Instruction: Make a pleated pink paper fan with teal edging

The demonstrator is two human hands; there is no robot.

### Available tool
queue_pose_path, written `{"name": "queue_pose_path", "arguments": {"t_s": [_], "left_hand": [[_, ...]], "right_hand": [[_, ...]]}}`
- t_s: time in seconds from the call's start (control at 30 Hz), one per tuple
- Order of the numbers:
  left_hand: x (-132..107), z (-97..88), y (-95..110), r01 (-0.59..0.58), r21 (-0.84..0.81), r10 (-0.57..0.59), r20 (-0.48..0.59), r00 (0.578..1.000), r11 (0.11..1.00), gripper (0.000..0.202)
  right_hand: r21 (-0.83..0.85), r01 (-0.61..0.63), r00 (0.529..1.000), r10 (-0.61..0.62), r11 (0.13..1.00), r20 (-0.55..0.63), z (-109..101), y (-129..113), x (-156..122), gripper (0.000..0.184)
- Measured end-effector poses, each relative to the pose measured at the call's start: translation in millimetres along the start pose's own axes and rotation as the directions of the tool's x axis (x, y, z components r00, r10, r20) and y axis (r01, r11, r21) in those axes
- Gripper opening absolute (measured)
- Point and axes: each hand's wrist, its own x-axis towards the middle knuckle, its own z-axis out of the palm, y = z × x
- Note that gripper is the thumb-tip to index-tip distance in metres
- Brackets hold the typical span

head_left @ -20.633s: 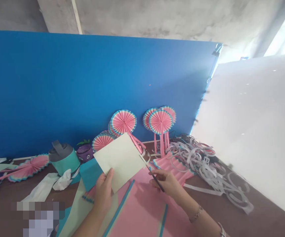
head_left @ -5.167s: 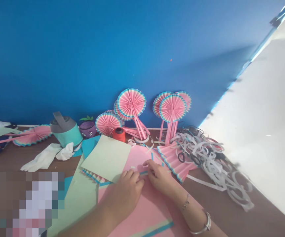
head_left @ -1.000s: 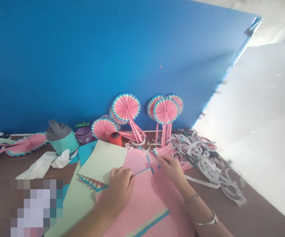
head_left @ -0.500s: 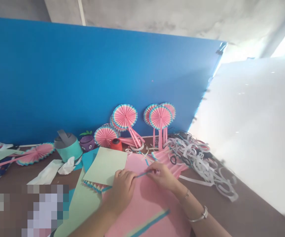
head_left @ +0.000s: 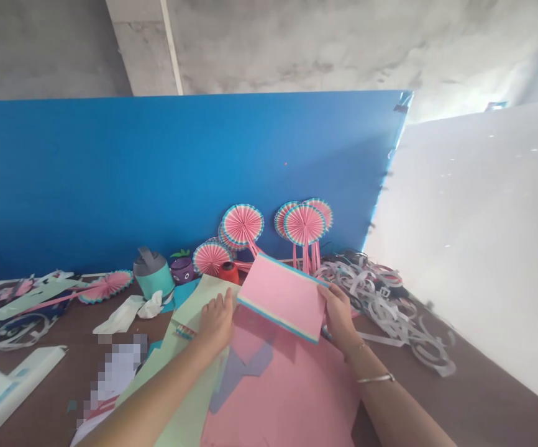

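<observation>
A pink paper sheet (head_left: 282, 295) with blue and pale yellow stripes along its two long edges is raised and tilted above the table. My right hand (head_left: 340, 313) pinches its right end between thumb and fingers. Just left of the sheet, my left hand (head_left: 217, 320) is over a pale green paper (head_left: 204, 290), its fingers loosely extended; I cannot tell whether it touches the raised sheet. Below both hands lies a large pink paper (head_left: 292, 397), with a greyish-blue piece (head_left: 238, 375) on it. More green paper (head_left: 176, 385) lies under my left forearm.
Pink pleated paper fans (head_left: 304, 223) lean on the blue partition (head_left: 157, 174). A red object (head_left: 228, 272), a purple cup (head_left: 182, 269) and a teal-and-grey container (head_left: 154, 276) stand along the back. Tangled white strips (head_left: 385, 304) lie right; crumpled tissue (head_left: 151, 306) and another fan (head_left: 108, 287) lie left.
My right hand has lifted the striped pink sheet off the table. My left hand has moved left, off the blue edge it was holding. The camera view has shifted too.
</observation>
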Motion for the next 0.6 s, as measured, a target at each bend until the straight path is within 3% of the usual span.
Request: {"name": "queue_pose_path", "arguments": {"t_s": [0.17, 0.27, 0.33, 0.4, 0.47, 0.53, 0.6], "left_hand": [[1.5, -11.8, -4.6, -0.04, 0.001, 0.04, -0.021, 0.999, 0.999, 0.04], [-4.1, -16.1, 8.7, -0.114, -0.012, 0.113, -0.096, 0.989, 0.993, 0.042], [-11.6, -14.6, 25.6, -0.227, -0.036, 0.22, -0.14, 0.965, 0.973, 0.045], [-19.4, -11.6, 46.1, -0.457, -0.105, 0.423, -0.239, 0.874, 0.883, 0.043], [-24.7, -10.5, 67.4, -0.61, -0.131, 0.577, -0.223, 0.786, 0.781, 0.032], [-27.3, -14.0, 87.9, -0.77, -0.127, 0.758, -0.136, 0.638, 0.625, 0.018], [-29.6, -22.2, 107.5, -0.873, -0.116, 0.865, -0.123, 0.486, 0.474, 0.011]], "right_hand": [[0.102, -0.004, 0.997, 0.011, 0.995, -0.07, -8.7, 14.8, 17.5, 0.024], [0.136, -0.015, 0.999, 0.021, 0.991, -0.042, -10.6, 20.0, 22.5, 0.026], [0.16, -0.028, 1.0, 0.029, 0.987, -0.005, -10.8, 20.6, 23.4, 0.027], [0.166, -0.062, 0.997, 0.054, 0.984, 0.051, -11.3, 19.7, 23.4, 0.025], [0.126, -0.083, 0.992, 0.07, 0.989, 0.106, -12.2, 18.1, 23.0, 0.021], [0.068, -0.071, 0.99, 0.062, 0.995, 0.13, -12.8, 16.3, 22.0, 0.018], [0.025, -0.036, 0.99, 0.032, 0.999, 0.137, -12.4, 14.6, 20.0, 0.016]]}}
